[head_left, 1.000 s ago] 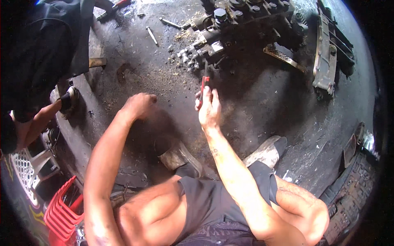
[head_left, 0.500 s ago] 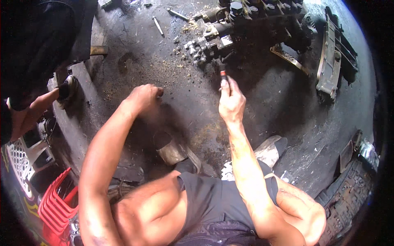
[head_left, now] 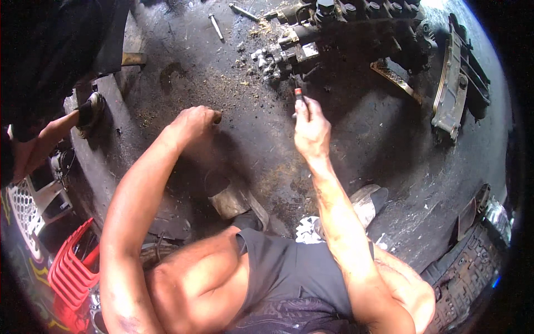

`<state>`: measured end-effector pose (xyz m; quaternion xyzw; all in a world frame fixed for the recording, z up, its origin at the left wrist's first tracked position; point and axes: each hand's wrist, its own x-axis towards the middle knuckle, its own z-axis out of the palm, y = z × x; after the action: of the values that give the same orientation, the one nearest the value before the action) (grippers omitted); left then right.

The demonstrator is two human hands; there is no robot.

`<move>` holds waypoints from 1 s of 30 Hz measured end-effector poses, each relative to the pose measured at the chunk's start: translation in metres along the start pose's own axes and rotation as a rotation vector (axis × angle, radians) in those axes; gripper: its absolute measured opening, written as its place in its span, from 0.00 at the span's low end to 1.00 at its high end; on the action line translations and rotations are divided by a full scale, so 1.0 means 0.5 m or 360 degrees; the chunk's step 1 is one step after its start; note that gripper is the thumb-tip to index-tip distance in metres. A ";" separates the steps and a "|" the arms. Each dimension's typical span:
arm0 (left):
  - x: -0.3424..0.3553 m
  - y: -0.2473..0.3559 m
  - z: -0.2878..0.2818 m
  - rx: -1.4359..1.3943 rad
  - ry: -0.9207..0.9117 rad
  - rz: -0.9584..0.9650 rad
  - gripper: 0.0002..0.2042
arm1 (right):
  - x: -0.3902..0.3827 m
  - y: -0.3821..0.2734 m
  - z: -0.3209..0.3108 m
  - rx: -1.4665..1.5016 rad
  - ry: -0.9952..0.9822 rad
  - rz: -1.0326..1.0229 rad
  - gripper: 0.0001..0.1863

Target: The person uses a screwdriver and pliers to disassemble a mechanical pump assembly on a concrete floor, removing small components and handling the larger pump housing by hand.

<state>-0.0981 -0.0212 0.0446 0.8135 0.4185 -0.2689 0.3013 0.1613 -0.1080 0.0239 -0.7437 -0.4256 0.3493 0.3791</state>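
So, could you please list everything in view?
tool: one, reddish and black, centre
engine assembly: one, dark, top right of centre
metal cluster: one, silvery, top centre
bolts: two, silver, top centre
slotted strip: one, metallic, upper right
long housing: one, grey, upper right
blocky part: one, dark, lower right edge
plastic frames: several stacked, red, lower left
holed panel: one, white, left edge
wooden handle: one, brown, upper left
co-worker: one, dark clothing, upper left
floor: one, dark grey, throughout
shoes: two, pale, lower centre
shorts: one pair, grey, bottom centre
left hand: one, bare, left of centre
right hand: one, bare, centre, holding the tool
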 end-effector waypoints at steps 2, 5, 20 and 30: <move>0.000 -0.003 0.001 -0.0019 0.0064 0.0045 0.09 | 0.021 -0.016 -0.030 -0.0084 -0.0149 0.0276 0.14; 0.004 0.006 -0.007 -0.0033 -0.0098 -0.0103 0.10 | 0.007 0.005 0.010 0.0033 -0.0118 0.0123 0.13; 0.004 0.033 -0.019 0.0018 -0.0101 -0.0095 0.11 | 0.017 0.070 0.002 -0.0392 0.0085 -0.0626 0.19; 0.014 0.026 -0.025 -0.0006 -0.0153 -0.0081 0.11 | -0.011 0.023 -0.010 0.0011 -0.0431 -0.0257 0.18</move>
<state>-0.0813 -0.0148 0.0518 0.7883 0.4245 -0.3143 0.3156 0.1676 -0.1184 0.0175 -0.6518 -0.5301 0.4162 0.3477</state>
